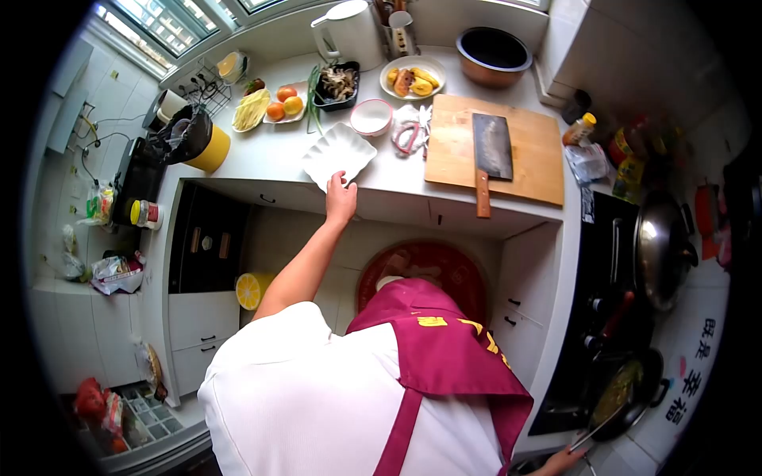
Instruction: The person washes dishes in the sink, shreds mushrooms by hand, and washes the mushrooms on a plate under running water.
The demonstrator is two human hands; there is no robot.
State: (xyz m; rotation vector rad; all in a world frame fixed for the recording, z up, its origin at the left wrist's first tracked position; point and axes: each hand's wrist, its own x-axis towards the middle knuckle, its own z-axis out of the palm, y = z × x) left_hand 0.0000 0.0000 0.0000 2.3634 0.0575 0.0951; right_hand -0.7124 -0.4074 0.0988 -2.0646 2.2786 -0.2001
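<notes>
My left hand [341,198] reaches to the counter's front edge, its fingers closed on the near rim of a white scalloped plate [333,151] with nothing on it. At the lower right, my right hand [559,462] grips a long-handled metal cooking utensil [589,435], whose far end goes into a dark wok [656,381]. Greenish-yellow food [617,395] lies in that wok. The utensil's head is hidden, so I cannot tell its exact kind. Close to the plate are a red-rimmed white bowl [371,117] and a black tray of sliced mushrooms [336,84].
A cleaver [493,151] lies on a wooden cutting board [540,159], its handle overhanging the front. Behind stand a plate of yellow and browned pieces [411,79], a brown pot [494,59] and a white kettle [351,36]. A lidded pan [665,246] sits on the stove at right.
</notes>
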